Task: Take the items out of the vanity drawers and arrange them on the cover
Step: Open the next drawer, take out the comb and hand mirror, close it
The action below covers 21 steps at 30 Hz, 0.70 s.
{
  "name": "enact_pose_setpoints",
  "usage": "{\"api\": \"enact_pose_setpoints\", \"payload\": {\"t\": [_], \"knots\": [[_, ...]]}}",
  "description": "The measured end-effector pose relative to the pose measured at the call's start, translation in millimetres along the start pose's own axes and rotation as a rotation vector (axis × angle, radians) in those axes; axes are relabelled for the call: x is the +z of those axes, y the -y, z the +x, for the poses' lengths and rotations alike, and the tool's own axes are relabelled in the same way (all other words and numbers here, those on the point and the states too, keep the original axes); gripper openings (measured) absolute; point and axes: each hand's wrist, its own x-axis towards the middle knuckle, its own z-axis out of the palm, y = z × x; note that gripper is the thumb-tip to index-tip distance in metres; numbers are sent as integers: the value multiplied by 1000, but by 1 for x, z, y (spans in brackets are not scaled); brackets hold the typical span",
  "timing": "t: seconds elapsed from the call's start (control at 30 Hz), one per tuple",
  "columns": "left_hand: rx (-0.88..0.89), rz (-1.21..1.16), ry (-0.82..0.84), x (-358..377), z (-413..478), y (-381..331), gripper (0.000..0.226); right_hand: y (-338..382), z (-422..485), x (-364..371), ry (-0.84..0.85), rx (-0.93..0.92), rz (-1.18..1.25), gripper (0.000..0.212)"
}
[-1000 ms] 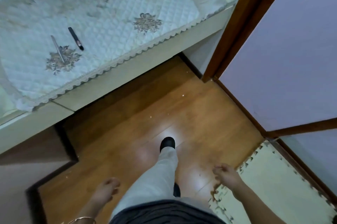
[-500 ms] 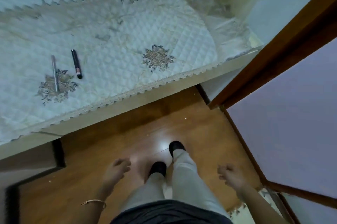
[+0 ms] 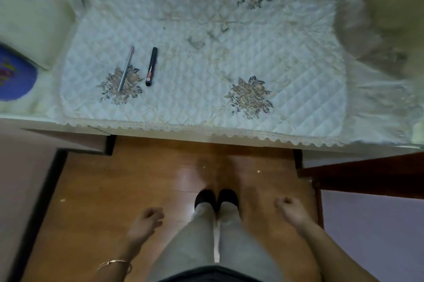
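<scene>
Having turned square to the vanity (image 3: pixel 358 152), the person is letting left hand (image 3: pixel 145 224) and right hand (image 3: pixel 292 210) hang loosely curled and empty, with pencil (image 3: pixel 125 68) and dark tube (image 3: pixel 151 66) lying side by side on the quilted cover (image 3: pixel 206 70), probably needing a drawer opened next.

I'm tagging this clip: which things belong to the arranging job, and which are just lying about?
Job: quilted white embroidered cover; slim silver pencil; black tube with pink end.
Lying about: rounded blue patterned object, far left; brown wooden floor.
</scene>
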Motion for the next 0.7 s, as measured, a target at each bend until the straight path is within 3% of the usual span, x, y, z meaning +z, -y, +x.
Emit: {"api": "enact_pose_setpoints", "payload": {"t": [0.1,0.27,0.4,0.5,0.57,0.63,0.7], "knots": [[43,1,-12,4,19,-13,7,39,14,18,62,-21,-3,11],[116,-52,19,16,71,-57,27,84,47,60,102,-46,81,29],[90,-383,88,28,118,-96,35,111,73,94,196,58,484,35],[54,-668,107,32,141,-121,27,118,98,109,242,99,735,25],[39,-737,142,30,151,-131,14,119,105,113,247,115,803,21],[39,-739,191,27,156,-133,23,117,108,113,254,133,838,11],[50,-705,223,23,155,-129,26,115,106,113,246,132,828,23]]}}
